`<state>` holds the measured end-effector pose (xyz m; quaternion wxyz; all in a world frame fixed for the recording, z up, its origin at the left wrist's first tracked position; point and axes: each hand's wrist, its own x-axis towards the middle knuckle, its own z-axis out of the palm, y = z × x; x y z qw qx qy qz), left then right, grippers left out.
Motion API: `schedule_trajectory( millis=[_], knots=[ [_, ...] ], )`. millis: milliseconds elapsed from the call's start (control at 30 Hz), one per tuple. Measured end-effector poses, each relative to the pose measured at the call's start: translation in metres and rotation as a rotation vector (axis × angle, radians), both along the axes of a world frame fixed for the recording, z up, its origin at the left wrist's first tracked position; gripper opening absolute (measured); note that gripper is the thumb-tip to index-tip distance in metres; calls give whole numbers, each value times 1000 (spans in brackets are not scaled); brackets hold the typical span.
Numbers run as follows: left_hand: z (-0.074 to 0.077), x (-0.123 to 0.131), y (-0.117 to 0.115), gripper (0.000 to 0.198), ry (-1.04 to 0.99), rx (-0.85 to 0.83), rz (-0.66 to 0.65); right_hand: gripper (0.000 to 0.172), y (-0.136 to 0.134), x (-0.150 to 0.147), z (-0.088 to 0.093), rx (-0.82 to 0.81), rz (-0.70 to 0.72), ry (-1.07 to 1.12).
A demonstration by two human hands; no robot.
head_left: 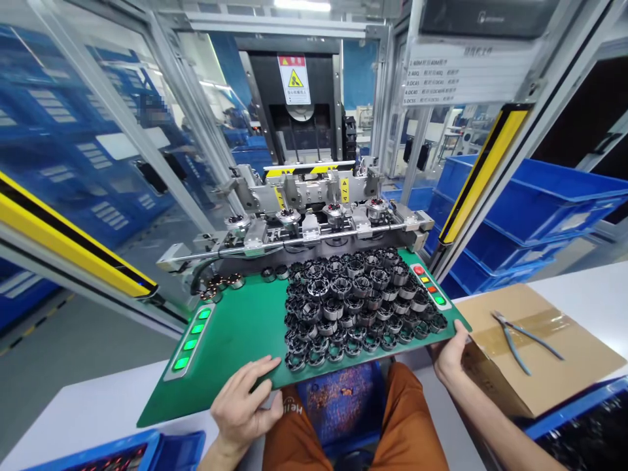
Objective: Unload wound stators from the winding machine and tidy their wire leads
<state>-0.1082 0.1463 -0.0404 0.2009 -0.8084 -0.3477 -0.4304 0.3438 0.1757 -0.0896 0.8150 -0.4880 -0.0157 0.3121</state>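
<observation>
Bare left hand (245, 399): at the near edge of the flat green board (230, 343), fingers stretched over its top, tips just beside the front left corner of the piled rings. Grip apart, nothing clamped in it.

Bare right hand (449, 353): at the board's near right corner, thumb up against the edge. Remaining fingers largely hidden; cannot tell whether this grip is closed on the board.

Black-and-grey slotted metal rings (353, 301): stacked in close rows on the right half of the board, several layers high toward the middle. Copper-wound rings (220, 284): small group, rear left corner.

Behind the board: silver metal machine fixture (314, 196) with four round heads in a row. Green-lit button panel (191, 343) on the board's left edge; panel with red, yellow and green buttons (428, 286) on the right.

Right side: blue-handled metal pliers (502, 320), handles spread, on a brown cardboard box (554, 366).
</observation>
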Motion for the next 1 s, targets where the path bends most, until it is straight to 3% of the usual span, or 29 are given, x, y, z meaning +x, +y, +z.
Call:
schedule_trajectory(
  millis=[167,433,700,1000],
  knots=[
    [-4,-3,0,27,46,56,-63,47,-1,0,1,-4,11,3],
    [-3,-1,-4,34,-32,-37,-20,42,-1,3,2,-22,38,31],
    [6,8,-2,40,-103,-68,52,45,-2,5,2,-31,42,-13],
    [7,5,5,18,37,28,114,44,-3,10,-3,-41,64,-66]
  ],
)
